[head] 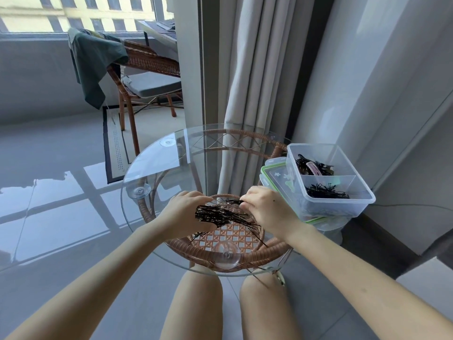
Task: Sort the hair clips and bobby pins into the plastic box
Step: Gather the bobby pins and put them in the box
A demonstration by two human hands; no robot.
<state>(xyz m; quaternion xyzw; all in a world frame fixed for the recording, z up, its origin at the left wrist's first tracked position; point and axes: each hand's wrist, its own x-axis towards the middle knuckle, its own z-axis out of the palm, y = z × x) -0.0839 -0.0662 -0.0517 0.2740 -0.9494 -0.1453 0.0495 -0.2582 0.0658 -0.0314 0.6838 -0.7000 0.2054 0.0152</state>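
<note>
- My left hand [187, 212] was curled around a thick bundle of black bobby pins [220, 215], thumb and fingers closed on it; the loose ends fanned out over the glass table [157, 165].
- My right hand [263, 208] was pinched at the bundle's far end, fingertips [242, 204] nearly together on a few pins; I could not tell how many.
- Beyond my right hand the clear plastic box [329, 204] sat at the table's right edge on a green-rimmed lid [274, 179]; its near compartment held bobby pins, the far one hair clips [312, 166].
- Farther off stood a curtain [247, 82], a wicker chair [147, 67] and a window [81, 13].
</note>
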